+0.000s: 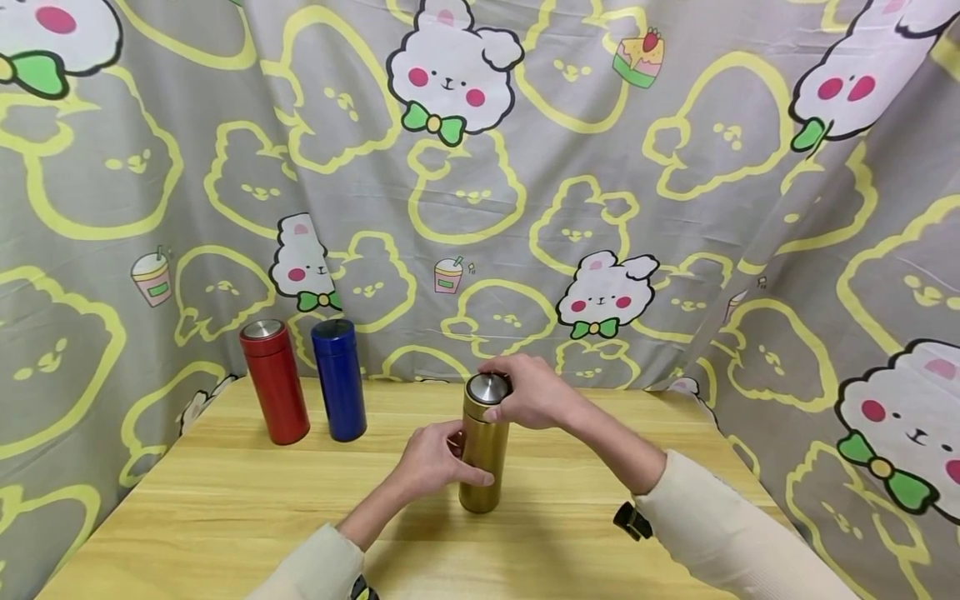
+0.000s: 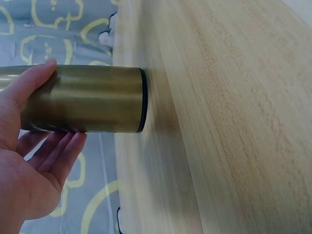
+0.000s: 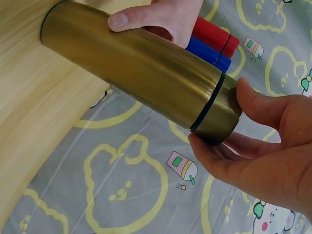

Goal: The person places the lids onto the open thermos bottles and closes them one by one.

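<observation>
A gold vacuum flask [image 1: 482,450] stands upright on the wooden table, with a gold lid [image 3: 220,111] that has a shiny steel top. Low on its body, my left hand [image 1: 433,460] grips it, thumb on the near side and fingers round the other. My right hand [image 1: 534,393] holds the lid from above, thumb and fingers on opposite sides of its rim. In the right wrist view a dark ring shows between lid and body. Beneath the flask is a black base edge, seen in the left wrist view.
To the left, towards the back of the table [image 1: 225,517], stand a red flask [image 1: 277,387] and a blue flask [image 1: 341,387], side by side and both lidded. A patterned grey curtain [image 1: 495,200] hangs behind and at the sides of the table.
</observation>
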Demonstrator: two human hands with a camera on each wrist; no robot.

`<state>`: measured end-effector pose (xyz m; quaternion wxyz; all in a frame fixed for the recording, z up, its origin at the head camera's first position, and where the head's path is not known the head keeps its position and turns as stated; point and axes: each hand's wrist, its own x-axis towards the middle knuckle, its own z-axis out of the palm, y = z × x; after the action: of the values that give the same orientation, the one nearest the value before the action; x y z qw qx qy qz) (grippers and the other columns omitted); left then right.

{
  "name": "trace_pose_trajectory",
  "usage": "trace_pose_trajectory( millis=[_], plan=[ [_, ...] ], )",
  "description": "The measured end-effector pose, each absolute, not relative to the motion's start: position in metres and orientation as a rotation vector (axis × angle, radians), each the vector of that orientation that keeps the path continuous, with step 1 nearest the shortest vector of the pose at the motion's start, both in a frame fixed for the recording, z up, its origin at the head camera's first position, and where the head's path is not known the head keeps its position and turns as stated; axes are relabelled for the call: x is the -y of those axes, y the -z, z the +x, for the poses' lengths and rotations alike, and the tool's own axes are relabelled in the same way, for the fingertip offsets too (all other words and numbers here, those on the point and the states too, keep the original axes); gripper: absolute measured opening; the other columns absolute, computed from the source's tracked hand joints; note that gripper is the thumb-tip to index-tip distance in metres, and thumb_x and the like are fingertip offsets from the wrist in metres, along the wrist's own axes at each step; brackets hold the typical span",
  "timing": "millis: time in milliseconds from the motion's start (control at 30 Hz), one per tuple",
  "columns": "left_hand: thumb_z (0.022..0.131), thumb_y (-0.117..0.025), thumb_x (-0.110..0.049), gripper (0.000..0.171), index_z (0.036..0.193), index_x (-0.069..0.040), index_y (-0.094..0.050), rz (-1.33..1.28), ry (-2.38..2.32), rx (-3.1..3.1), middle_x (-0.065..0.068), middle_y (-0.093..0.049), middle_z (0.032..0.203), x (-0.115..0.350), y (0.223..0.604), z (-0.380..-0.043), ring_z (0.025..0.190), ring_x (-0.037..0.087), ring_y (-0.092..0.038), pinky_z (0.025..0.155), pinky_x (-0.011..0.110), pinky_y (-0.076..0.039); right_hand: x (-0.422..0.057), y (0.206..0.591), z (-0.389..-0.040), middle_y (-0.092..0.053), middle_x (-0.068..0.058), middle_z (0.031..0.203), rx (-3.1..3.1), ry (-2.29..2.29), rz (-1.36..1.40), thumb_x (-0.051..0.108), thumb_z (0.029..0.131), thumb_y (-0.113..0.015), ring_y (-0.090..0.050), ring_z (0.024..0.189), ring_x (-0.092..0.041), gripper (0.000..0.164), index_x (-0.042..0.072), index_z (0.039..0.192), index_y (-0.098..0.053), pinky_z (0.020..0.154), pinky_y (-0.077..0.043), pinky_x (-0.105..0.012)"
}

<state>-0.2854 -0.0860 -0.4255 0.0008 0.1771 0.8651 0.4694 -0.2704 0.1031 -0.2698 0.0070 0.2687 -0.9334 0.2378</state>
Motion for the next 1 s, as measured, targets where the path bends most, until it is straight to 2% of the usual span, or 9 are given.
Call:
trace_pose_trajectory(
  millis=[233,367,500,867,1000],
  plan=[
    [0.063,-0.095,-0.044,0.06,0.113,-0.022,-0.07,0.553,-1.484,-2.722,-0.008,-0.073,0.094,0.086,0.426,-0.285,0.088,0.013,-0.069,0.075,0.033,-0.057,-0.101,0.274,-0.271,-0.073,-0.005,0.099,2.878,-0.799,0.729,0.028,0.075,-0.091,-0.066,0.084,-0.015,0.058,0.003,0.122,-0.067,0.073,-0.054,-0.029],
    [0.063,-0.095,-0.044,0.06,0.113,-0.022,-0.07,0.545,-1.489,-2.724,-0.008,-0.073,0.095,0.086,0.427,-0.286,0.088,0.013,-0.069,0.075,0.033,-0.057,-0.099,0.28,-0.271,-0.067,-0.004,0.091,2.855,-0.825,0.643,0.038,0.072,-0.092,-0.061,0.077,-0.016,0.057,0.003,0.108,-0.064,0.065,-0.051,-0.027],
    [0.063,-0.095,-0.045,0.062,0.115,-0.021,-0.07,0.552,-1.475,-2.736,-0.008,-0.073,0.095,0.085,0.427,-0.286,0.088,0.013,-0.068,0.075,0.033,-0.057,-0.099,0.283,-0.27,-0.06,-0.005,0.09,2.848,-0.812,0.597,0.043,0.071,-0.091,-0.056,0.079,-0.019,0.058,0.005,0.1,-0.058,0.065,-0.047,-0.028],
    [0.063,-0.095,-0.044,0.064,0.117,-0.019,-0.07,0.544,-1.473,-2.72,-0.006,-0.073,0.096,0.087,0.427,-0.287,0.089,0.014,-0.068,0.075,0.033,-0.057,-0.1,0.286,-0.27,-0.059,-0.008,0.101,2.871,-0.832,0.611,0.043,0.074,-0.09,-0.056,0.088,-0.02,0.064,0.003,0.112,-0.057,0.071,-0.049,-0.03],
    [0.063,-0.095,-0.045,0.066,0.118,-0.019,-0.069,0.544,-1.466,-2.726,-0.006,-0.072,0.095,0.086,0.426,-0.287,0.088,0.013,-0.067,0.074,0.033,-0.056,-0.102,0.283,-0.269,-0.059,-0.012,0.113,2.916,-0.832,0.623,0.046,0.076,-0.088,-0.057,0.097,-0.022,0.072,0.001,0.123,-0.056,0.08,-0.052,-0.034]
  ],
)
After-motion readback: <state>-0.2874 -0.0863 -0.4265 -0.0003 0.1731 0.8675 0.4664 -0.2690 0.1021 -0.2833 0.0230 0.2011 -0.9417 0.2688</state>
